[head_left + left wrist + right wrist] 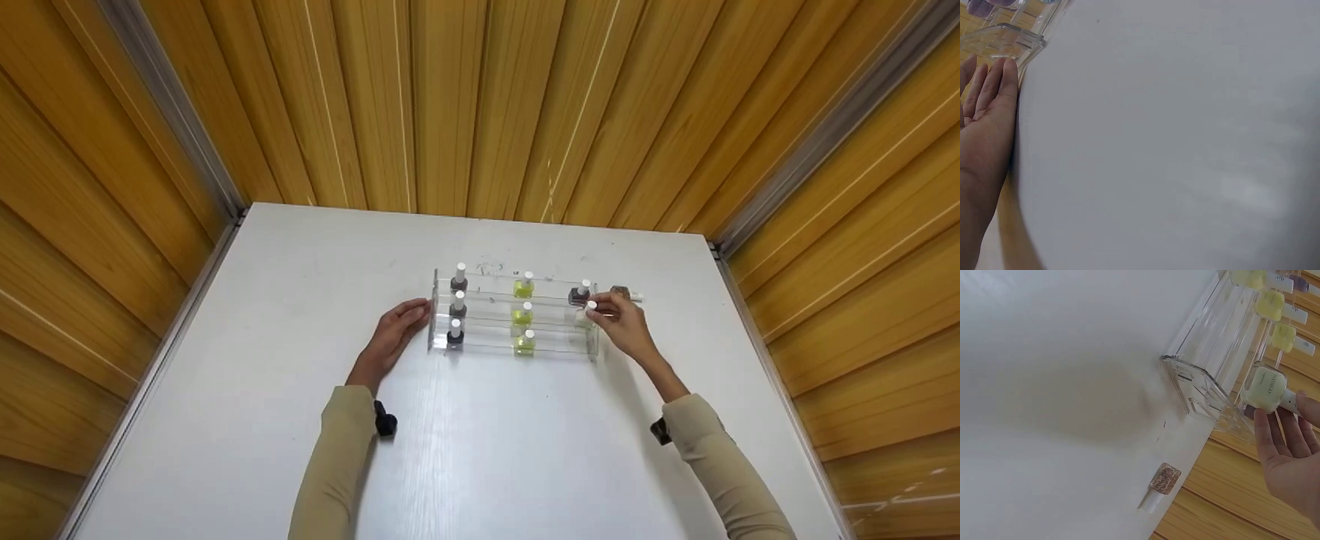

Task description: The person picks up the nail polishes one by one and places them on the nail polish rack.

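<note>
A clear acrylic tiered rack (pixel 433 311) stands on the white table. My right hand (pixel 626 326) pinches the white cap of a pale cream nail polish bottle (pixel 1266 388) at the rack's right end, on the middle tier or just above it; I cannot tell which. At the rack's left side panel is my left hand (pixel 397 330), fingers extended and holding nothing. A column of three dark nail polish bottles (pixel 455 337) stands at the left of the rack, and three yellow ones (pixel 523 318) in the middle. One dark bottle (pixel 579 295) occupies the right of the back tier.
A glittery brown nail polish bottle (pixel 1165 478) with a white cap lies on its side on the table (pixel 480 450), just right of the rack. Wood-patterned walls (pixel 442 112) enclose the table at the back and both sides.
</note>
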Available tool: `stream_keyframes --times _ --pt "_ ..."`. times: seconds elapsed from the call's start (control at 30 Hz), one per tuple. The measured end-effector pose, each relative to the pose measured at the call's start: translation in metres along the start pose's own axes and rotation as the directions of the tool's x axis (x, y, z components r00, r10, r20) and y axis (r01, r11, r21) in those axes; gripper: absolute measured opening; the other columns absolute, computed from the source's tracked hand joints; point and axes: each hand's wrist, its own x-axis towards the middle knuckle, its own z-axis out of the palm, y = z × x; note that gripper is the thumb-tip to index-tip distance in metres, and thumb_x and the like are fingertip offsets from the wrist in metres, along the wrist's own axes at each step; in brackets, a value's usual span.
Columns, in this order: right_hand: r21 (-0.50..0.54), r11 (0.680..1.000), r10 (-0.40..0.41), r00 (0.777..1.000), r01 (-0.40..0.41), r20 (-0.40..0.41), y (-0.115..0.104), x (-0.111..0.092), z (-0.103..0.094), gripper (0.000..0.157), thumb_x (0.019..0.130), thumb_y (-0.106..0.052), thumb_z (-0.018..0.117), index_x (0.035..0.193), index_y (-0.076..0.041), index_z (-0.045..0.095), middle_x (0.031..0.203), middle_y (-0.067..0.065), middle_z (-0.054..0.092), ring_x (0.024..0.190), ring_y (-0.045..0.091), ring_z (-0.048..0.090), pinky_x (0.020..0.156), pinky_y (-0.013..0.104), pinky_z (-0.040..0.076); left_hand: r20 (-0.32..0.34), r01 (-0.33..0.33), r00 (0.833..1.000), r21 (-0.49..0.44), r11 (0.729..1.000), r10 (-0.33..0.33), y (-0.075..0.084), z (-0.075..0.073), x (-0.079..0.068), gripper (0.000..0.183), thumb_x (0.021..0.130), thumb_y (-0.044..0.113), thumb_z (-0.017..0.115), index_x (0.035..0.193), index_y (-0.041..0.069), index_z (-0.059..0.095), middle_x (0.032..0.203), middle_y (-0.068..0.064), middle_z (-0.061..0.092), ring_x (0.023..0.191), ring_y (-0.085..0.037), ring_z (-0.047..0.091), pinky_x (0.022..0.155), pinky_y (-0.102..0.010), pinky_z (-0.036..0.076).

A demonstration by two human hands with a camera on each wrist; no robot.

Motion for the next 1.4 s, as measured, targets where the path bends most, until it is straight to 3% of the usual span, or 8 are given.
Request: stream_keyframes --times 0.13,0.2,0.33,0.5,0.87,1.03,1.3,1.4 --pt "0.000 1.000 -0.026 0.999 0.026 -0.030 0.025 0.010 0.006 0.030 0.095 0.003 0.068 0.122 0.014 0.062 0.121 0.032 0.067 0.113 0.044 0.067 0.088 0.016 0.058 -0.012 0.001 1.000 -0.003 1.000 -0.001 0.000 0.000 -0.001 0.043 0.101 0.006 0.063 0.141 -0.003 0.054 0.139 -0.013 0.063 0.119 -0.011 0.066 0.108 -0.025 0.052" --pt "0.002 0.999 -0.038 0.999 0.038 -0.034 0.027 0.012 0.007 0.029 0.095 0.002 0.069 0.121 0.012 0.063 0.119 0.031 0.068 0.111 0.040 0.068 0.086 0.013 0.057 -0.020 0.001 1.000 -0.001 1.000 -0.001 0.000 0.000 -0.001 0.043 0.100 0.006 0.064 0.141 -0.003 0.054 0.138 -0.012 0.064 0.118 -0.011 0.066 0.108 -0.025 0.052" --pt "0.010 0.998 -0.054 0.997 0.054 -0.048 0.029 0.013 0.008 0.027 0.093 0.001 0.071 0.117 0.011 0.064 0.116 0.030 0.069 0.108 0.035 0.070 0.086 0.014 0.058 -0.011 -0.007 1.000 0.006 1.000 0.007 0.001 0.000 -0.001 0.044 0.100 0.006 0.063 0.141 -0.004 0.053 0.136 -0.011 0.065 0.117 -0.011 0.067 0.110 -0.026 0.051" --pt "0.024 0.999 -0.048 0.998 0.049 -0.030 0.033 0.012 0.008 0.026 0.093 0.002 0.071 0.117 0.011 0.065 0.116 0.029 0.069 0.110 0.041 0.069 0.087 0.014 0.057 0.000 -0.018 1.000 0.000 1.000 0.018 0.001 0.000 -0.001 0.042 0.101 0.005 0.062 0.140 -0.006 0.053 0.133 -0.010 0.066 0.117 -0.011 0.067 0.109 -0.026 0.051" --pt "-0.039 0.992 -0.117 0.992 0.119 0.051 0.036 0.014 0.009 0.025 0.092 0.006 0.071 0.115 0.011 0.066 0.114 0.030 0.070 0.106 0.044 0.070 0.092 0.035 0.062 -0.001 -0.030 1.000 -0.043 0.999 0.030 -0.001 0.001 0.002 0.038 0.101 0.001 0.059 0.138 -0.007 0.054 0.125 -0.008 0.070 0.114 -0.012 0.069 0.106 -0.025 0.053" --pt "-0.043 0.991 -0.127 0.989 0.130 0.074 0.036 0.017 0.009 0.024 0.091 0.008 0.071 0.113 0.012 0.066 0.113 0.030 0.071 0.106 0.045 0.070 0.091 0.037 0.062 -0.007 -0.040 0.999 -0.034 0.999 0.040 -0.001 0.001 0.002 0.039 0.101 0.002 0.060 0.139 -0.007 0.054 0.127 -0.008 0.070 0.114 -0.011 0.068 0.106 -0.025 0.053" --pt "0.020 0.992 -0.124 0.990 0.123 0.071 0.036 0.015 0.000 0.029 0.090 0.007 0.072 0.118 0.013 0.066 0.116 0.034 0.068 0.108 0.050 0.067 0.089 0.018 0.059 -0.025 -0.033 0.999 -0.020 0.999 0.033 0.000 0.000 0.001 0.037 0.101 0.002 0.060 0.138 -0.005 0.056 0.132 -0.011 0.067 0.115 -0.012 0.068 0.106 -0.025 0.054" --pt "0.079 0.993 -0.088 0.995 0.084 0.050 0.032 0.015 -0.010 0.029 0.093 0.009 0.068 0.120 0.018 0.063 0.114 0.038 0.067 0.104 0.044 0.071 0.084 0.017 0.060 -0.017 -0.028 0.999 -0.006 1.000 0.028 -0.001 0.000 0.000 0.039 0.101 0.004 0.061 0.139 -0.005 0.055 0.134 -0.011 0.066 0.116 -0.011 0.067 0.106 -0.025 0.053"
